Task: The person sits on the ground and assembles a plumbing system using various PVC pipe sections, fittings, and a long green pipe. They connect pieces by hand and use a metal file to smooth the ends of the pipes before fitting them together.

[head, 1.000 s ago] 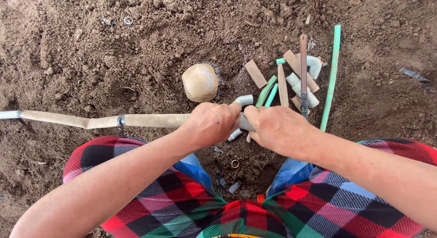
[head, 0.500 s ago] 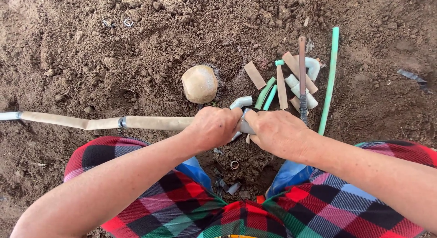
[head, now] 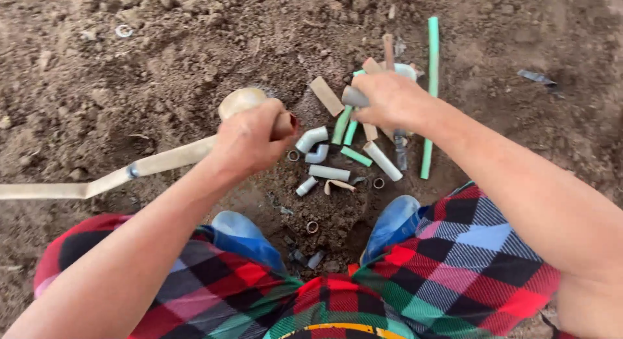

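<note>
Fingers: my left hand (head: 250, 141) is wrapped tight round the end of the flat tan hose (head: 156, 165); my right hand (head: 389, 100) is curled over a short grey pipe piece (head: 354, 96), gripping it.
Hose axis: it runs long and low, away leftward from my left fingers; its open end sits at my thumb, pointing right.
Pipe piece: it pokes out leftward from my right fingers, toward the hose end but apart from it; the right hand is nearer.
Long green tube (head: 430, 92): one, just right of my right wrist, lying lengthwise away from me.
White elbows (head: 311, 138): two, below and between both hands.
Small rings (head: 312, 227): I count about four on the soil (head: 97, 86), nearer my knees.
</note>
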